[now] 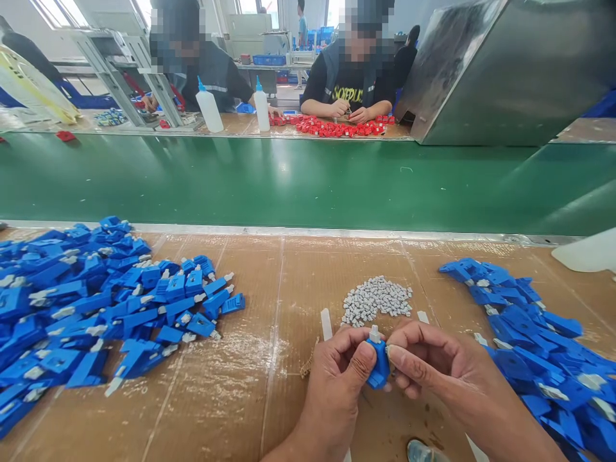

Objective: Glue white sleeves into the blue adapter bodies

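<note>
Low and right of centre, held up between two bare hands just above a tan worktop (250, 391): one blue plastic housing (379, 372), roughly upright, glossy, blocky with angled sides, and topped by a pale grey stub (375, 333) with a narrow, squared tip. Pinched between thumb and forefinger of the left hand (339, 372) — thumb pad on the blue face, close below the stub. At the opposite edge, the right hand (433, 362), thumb and forefinger brought together at the housing's side, other fingers curled; cannot tell whether pinching the housing itself or some tiny part against it.

Just beyond the hands, a loose mound of grey pieces (378, 300) — small, pebble-like, matte, irregular in outline. To the left, a broad, jumbled pile of blue housings (110, 301), hard-edged and tapering, many with pale stubs. Near the right forearm, a second heap of similar blue housings (534, 333), tumbled at all angles. Beside the left hand, a flat white strip (326, 324). Across the worktop, cardboard-brown surfacing with straight seams and shiny, wrinkled patches.

Farther off, a smooth green belt (289, 179), softly reflective. On its far side, two co-workers in dark clothing, red plastic pieces (337, 127), two translucent white bottles (208, 110) with blue nozzles, and a large silver metal casing (481, 77).
</note>
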The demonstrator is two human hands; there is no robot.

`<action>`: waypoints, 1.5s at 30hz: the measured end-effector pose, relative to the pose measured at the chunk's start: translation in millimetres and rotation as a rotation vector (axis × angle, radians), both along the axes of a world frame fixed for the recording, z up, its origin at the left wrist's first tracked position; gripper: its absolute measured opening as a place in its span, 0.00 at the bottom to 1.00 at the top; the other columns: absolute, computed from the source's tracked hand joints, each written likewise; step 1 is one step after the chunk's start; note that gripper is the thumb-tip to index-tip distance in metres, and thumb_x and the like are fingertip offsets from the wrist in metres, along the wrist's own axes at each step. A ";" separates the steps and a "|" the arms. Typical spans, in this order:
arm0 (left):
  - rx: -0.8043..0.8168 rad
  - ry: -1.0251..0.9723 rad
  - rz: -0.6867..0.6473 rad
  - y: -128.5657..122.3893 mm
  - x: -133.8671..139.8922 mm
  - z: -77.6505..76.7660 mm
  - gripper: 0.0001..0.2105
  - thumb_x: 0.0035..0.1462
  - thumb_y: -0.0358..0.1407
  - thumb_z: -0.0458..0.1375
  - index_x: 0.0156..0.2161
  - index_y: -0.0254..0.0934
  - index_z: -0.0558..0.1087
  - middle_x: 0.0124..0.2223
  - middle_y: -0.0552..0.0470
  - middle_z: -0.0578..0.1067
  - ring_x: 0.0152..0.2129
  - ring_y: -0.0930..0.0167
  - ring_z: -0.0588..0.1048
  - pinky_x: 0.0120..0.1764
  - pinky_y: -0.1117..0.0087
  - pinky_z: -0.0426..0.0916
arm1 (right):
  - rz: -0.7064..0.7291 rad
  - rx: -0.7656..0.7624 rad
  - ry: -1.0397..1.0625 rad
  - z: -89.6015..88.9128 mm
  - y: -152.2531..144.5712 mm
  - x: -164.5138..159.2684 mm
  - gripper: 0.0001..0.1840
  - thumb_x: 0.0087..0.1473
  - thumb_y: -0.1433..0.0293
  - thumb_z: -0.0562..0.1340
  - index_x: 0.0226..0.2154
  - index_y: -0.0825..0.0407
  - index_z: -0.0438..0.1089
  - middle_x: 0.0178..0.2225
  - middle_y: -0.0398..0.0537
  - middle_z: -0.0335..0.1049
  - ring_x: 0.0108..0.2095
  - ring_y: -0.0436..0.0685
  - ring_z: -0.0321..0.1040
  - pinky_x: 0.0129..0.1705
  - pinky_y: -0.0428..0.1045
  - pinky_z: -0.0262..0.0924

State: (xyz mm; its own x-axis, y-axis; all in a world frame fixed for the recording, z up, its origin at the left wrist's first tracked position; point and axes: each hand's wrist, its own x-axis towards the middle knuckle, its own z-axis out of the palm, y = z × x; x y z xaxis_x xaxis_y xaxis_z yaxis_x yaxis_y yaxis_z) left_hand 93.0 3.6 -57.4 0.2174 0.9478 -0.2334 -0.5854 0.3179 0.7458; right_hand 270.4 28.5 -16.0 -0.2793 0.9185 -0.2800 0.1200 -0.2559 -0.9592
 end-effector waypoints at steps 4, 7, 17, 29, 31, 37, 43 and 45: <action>0.021 0.050 0.003 0.0 0.8 -2.6 0.25 0.61 0.58 0.72 0.42 0.34 0.85 0.35 0.52 0.70 0.30 0.74 0.68 0.32 0.74 0.66 | -0.010 0.013 -0.042 3.9 -2.4 0.4 0.22 0.62 0.48 0.75 0.32 0.50 0.82 0.28 0.46 0.78 0.28 0.53 0.70 0.31 0.47 0.66; 0.059 0.122 0.044 -0.4 1.8 -4.5 0.25 0.62 0.59 0.70 0.41 0.34 0.85 0.35 0.51 0.70 0.30 0.74 0.67 0.32 0.74 0.65 | -0.007 0.036 -0.011 -2.2 -3.9 0.5 0.21 0.63 0.49 0.75 0.32 0.50 0.82 0.26 0.46 0.78 0.26 0.52 0.68 0.28 0.46 0.65; 0.081 0.222 0.139 -2.9 2.0 -4.0 0.24 0.63 0.58 0.70 0.43 0.36 0.87 0.37 0.49 0.74 0.32 0.71 0.73 0.37 0.70 0.69 | -0.093 0.031 0.030 -10.0 -7.3 -8.2 0.24 0.63 0.48 0.74 0.30 0.51 0.81 0.24 0.44 0.74 0.26 0.52 0.67 0.28 0.46 0.65; 0.100 0.314 0.109 -5.4 0.0 0.5 0.24 0.67 0.58 0.66 0.43 0.36 0.87 0.36 0.50 0.71 0.33 0.70 0.71 0.37 0.69 0.67 | -0.076 -0.007 0.035 -5.1 -6.6 -8.9 0.24 0.62 0.48 0.75 0.30 0.51 0.81 0.24 0.44 0.74 0.25 0.51 0.67 0.28 0.45 0.66; 0.106 0.340 0.111 -6.1 -0.4 1.3 0.24 0.68 0.58 0.66 0.43 0.36 0.87 0.36 0.49 0.72 0.34 0.69 0.71 0.39 0.68 0.68 | -0.103 -0.008 0.035 -10.8 -8.4 -9.0 0.24 0.62 0.48 0.75 0.30 0.51 0.81 0.25 0.45 0.74 0.26 0.52 0.69 0.28 0.44 0.67; 0.126 0.370 0.124 -6.4 -0.7 6.1 0.23 0.68 0.57 0.65 0.43 0.36 0.87 0.35 0.49 0.72 0.35 0.68 0.71 0.40 0.68 0.69 | -0.127 0.027 0.049 -12.5 -14.3 -11.3 0.22 0.63 0.50 0.75 0.30 0.51 0.81 0.26 0.45 0.74 0.26 0.52 0.70 0.27 0.44 0.68; 0.127 0.345 0.128 -6.3 -0.2 7.9 0.23 0.69 0.56 0.65 0.40 0.37 0.87 0.34 0.51 0.70 0.32 0.69 0.69 0.37 0.69 0.67 | -0.056 0.051 0.037 -8.0 -9.1 -6.3 0.20 0.65 0.53 0.75 0.31 0.50 0.81 0.26 0.45 0.74 0.26 0.53 0.71 0.27 0.45 0.68; 0.138 0.361 0.132 -6.5 0.0 8.0 0.23 0.69 0.57 0.65 0.39 0.37 0.87 0.34 0.51 0.69 0.32 0.69 0.68 0.36 0.69 0.66 | -0.050 0.031 0.046 -7.6 -9.1 -6.3 0.20 0.64 0.52 0.75 0.31 0.50 0.81 0.26 0.45 0.74 0.26 0.53 0.70 0.26 0.45 0.68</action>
